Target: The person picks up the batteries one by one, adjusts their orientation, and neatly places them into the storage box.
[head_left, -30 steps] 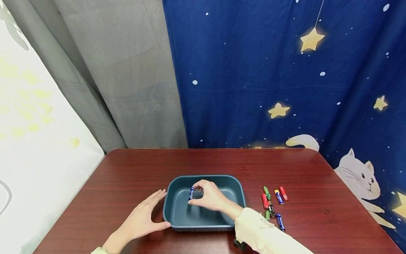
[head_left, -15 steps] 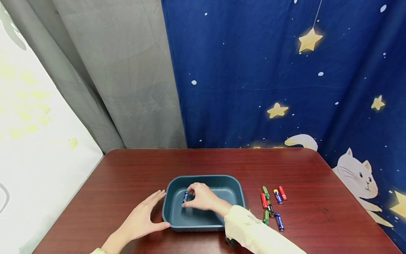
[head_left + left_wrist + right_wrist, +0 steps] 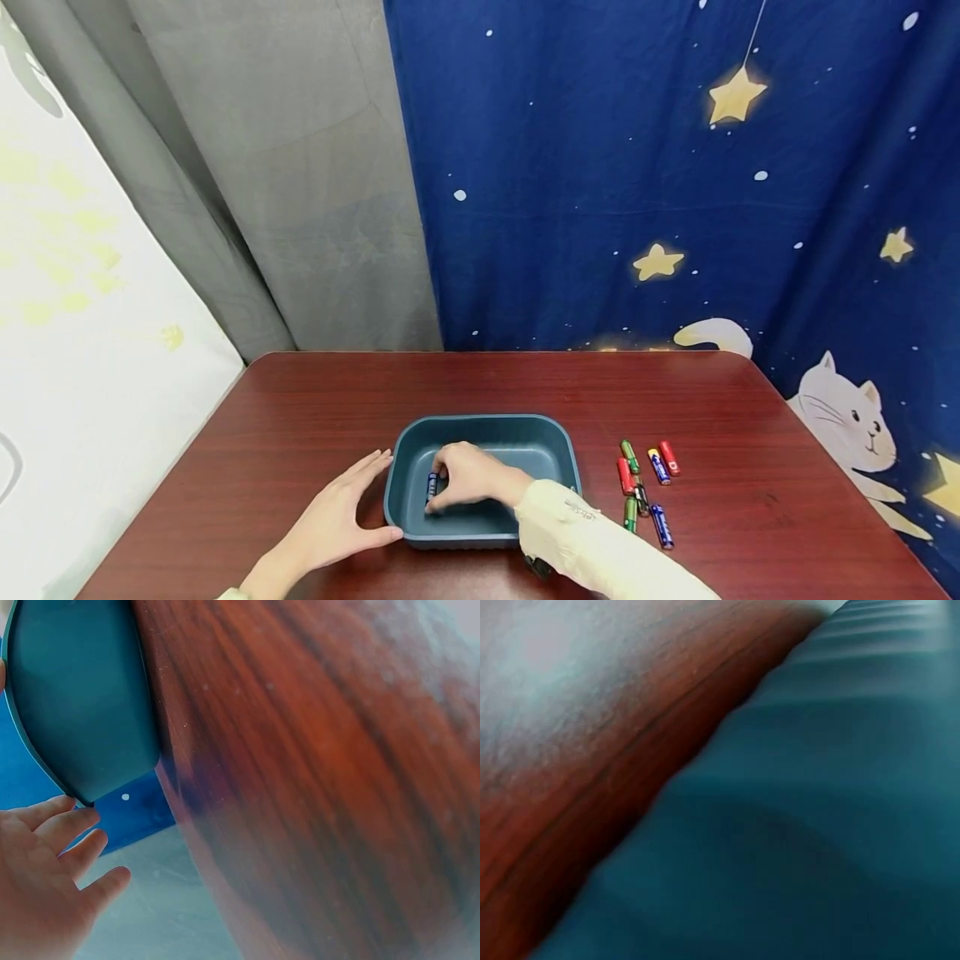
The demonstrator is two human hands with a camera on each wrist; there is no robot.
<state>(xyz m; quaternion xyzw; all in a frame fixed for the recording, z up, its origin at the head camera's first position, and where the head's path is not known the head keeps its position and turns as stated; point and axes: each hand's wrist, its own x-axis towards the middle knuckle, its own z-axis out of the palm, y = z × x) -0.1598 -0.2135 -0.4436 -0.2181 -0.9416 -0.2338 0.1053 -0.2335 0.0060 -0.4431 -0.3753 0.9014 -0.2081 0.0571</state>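
A blue AA-size battery (image 3: pixel 431 486) is pinched between thumb and fingertips of my right hand (image 3: pixel 471 475), low inside the left part of a dark teal plastic bin (image 3: pixel 543 454). My left hand (image 3: pixel 333 517) lies along the bin's left side, fingers fairly straight, fingertips and thumb at its rim. In the left wrist view the fingers of this hand (image 3: pixel 45 862) are spread beside the bin's edge (image 3: pixel 120 682). The right wrist view holds only the bin's outer wall (image 3: pixel 802 840) and tabletop; the right hand does not show there.
To the right of the bin several loose batteries lie on the dark red wooden table (image 3: pixel 337 392), among them a red battery (image 3: pixel 626 477), a green battery (image 3: pixel 630 514) and a blue battery (image 3: pixel 662 527). Curtains (image 3: pixel 540 208) hang behind the table.
My right hand has moved left and lower into the bin with the blue battery in its pinch. The left hand stays in place at the bin's side.
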